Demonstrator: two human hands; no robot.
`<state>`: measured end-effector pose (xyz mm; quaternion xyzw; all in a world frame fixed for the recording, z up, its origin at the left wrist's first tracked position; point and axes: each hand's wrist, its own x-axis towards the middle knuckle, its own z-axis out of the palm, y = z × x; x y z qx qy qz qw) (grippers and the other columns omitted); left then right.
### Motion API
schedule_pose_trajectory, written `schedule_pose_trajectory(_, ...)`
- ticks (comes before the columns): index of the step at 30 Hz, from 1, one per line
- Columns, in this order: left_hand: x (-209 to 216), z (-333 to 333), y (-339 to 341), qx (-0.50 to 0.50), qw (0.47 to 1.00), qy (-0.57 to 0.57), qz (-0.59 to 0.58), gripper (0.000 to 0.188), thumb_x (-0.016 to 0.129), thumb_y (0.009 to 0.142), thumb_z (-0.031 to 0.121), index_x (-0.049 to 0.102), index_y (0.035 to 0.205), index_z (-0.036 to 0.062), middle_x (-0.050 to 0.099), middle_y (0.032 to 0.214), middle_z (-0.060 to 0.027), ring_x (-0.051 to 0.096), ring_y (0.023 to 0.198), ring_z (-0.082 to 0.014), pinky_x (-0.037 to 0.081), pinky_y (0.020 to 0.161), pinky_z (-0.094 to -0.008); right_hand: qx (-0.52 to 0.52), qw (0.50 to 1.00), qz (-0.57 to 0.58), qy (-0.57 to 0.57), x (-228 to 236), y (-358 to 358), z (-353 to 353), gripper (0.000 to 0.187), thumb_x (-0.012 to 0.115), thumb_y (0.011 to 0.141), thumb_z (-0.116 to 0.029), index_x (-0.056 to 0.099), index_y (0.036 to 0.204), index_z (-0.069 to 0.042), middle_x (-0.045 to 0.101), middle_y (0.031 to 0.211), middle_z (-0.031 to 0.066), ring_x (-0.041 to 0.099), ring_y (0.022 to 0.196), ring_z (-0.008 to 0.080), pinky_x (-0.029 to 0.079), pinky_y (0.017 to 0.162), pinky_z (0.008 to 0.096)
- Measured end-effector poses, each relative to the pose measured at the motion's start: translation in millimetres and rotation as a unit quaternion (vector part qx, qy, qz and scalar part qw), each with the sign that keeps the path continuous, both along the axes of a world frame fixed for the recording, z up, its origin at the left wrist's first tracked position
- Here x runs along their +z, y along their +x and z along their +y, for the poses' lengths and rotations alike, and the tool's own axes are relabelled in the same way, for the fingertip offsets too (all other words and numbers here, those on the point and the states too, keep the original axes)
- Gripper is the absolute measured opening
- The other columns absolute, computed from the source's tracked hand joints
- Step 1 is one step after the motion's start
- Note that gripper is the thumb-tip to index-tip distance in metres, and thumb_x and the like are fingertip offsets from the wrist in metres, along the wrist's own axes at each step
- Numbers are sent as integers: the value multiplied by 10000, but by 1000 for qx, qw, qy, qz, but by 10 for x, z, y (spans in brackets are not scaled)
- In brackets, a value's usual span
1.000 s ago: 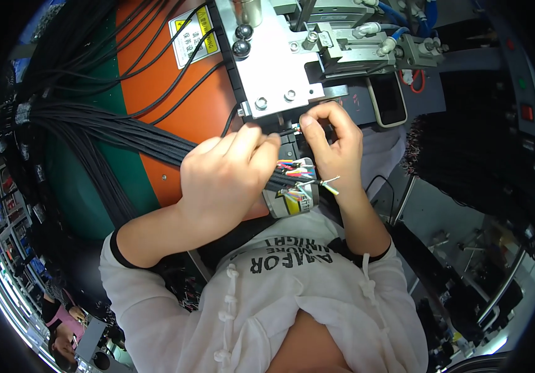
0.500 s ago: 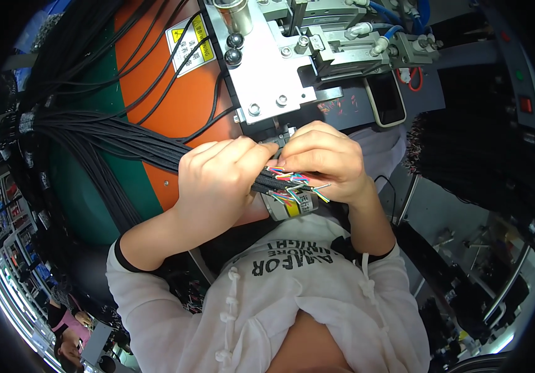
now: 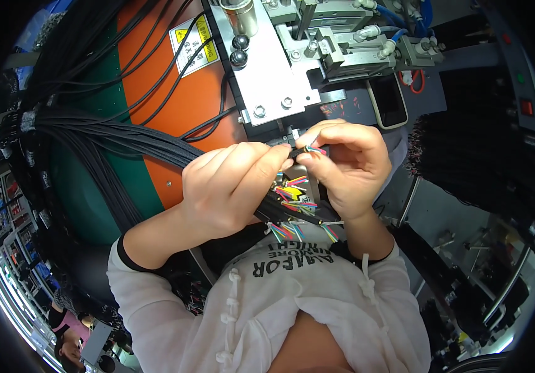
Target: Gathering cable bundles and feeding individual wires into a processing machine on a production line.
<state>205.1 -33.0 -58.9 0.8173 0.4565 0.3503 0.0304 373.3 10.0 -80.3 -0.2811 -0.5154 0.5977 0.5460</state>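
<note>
My left hand [image 3: 233,186] is closed around a bundle of black cables [image 3: 155,142] that runs in from the left. Below its fingers, several cables fan out, their stripped ends showing short coloured wires [image 3: 292,194]. One black cable end [image 3: 298,153] sticks out past my left fingertips, apart from the others. My right hand [image 3: 357,165] pinches it with thumb and forefinger, close to its coloured wires [image 3: 314,150]. Just beyond the fingertips is a small metal fixture [image 3: 290,134] under the machine's silver plate [image 3: 273,78], partly hidden by my hands.
Pneumatic cylinders [image 3: 342,53] with blue hoses stand at the far side. A phone [image 3: 387,102] and red-handled scissors [image 3: 418,79] lie to their right. Another thick bundle of black cables [image 3: 460,143] hangs at the right. A person [image 3: 71,336] is at the lower left.
My right hand has moved right and turned, and now pinches a single cable end lifted apart from the bundle. The other wire ends have spread lower beneath my left hand.
</note>
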Motion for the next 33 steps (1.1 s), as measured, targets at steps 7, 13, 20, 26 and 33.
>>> schedule_pose_trajectory(7,-16,0,20,31,999,42,-10,311,669,708,194,626,938,-11,594,795,-85,592,608,-194,442,482,-281,31,980,-132,145,23,68,138,160,706,721,44,645,869,40,625,829,120,587,771,197,474,697,297)
schedule_pose_trajectory(13,24,-19,44,27,999,-38,-5,313,685,679,202,616,919,14,559,761,-55,565,604,-184,409,468,-288,-48,953,-205,219,-1,95,157,113,710,735,-6,641,820,19,615,801,98,573,754,184,453,684,284)
schedule_pose_trajectory(20,34,-39,25,23,998,-48,33,363,676,651,203,641,970,34,545,765,-36,549,614,-170,395,480,-276,59,926,-342,152,123,295,210,77,687,746,-1,617,776,12,607,789,89,563,740,172,434,675,270)
schedule_pose_trajectory(26,45,-91,66,9,989,-87,121,459,657,641,202,667,1081,73,517,771,-20,540,642,-157,392,497,-269,105,971,-207,-46,-49,311,206,97,663,759,-10,575,728,16,584,723,91,556,700,184,434,668,278)
schedule_pose_trajectory(33,16,-76,165,72,972,-107,196,504,617,646,152,644,1147,103,398,718,-15,466,598,-137,370,489,-258,-9,905,-391,169,-106,144,191,69,649,743,5,581,735,14,572,681,85,556,655,190,438,623,282)
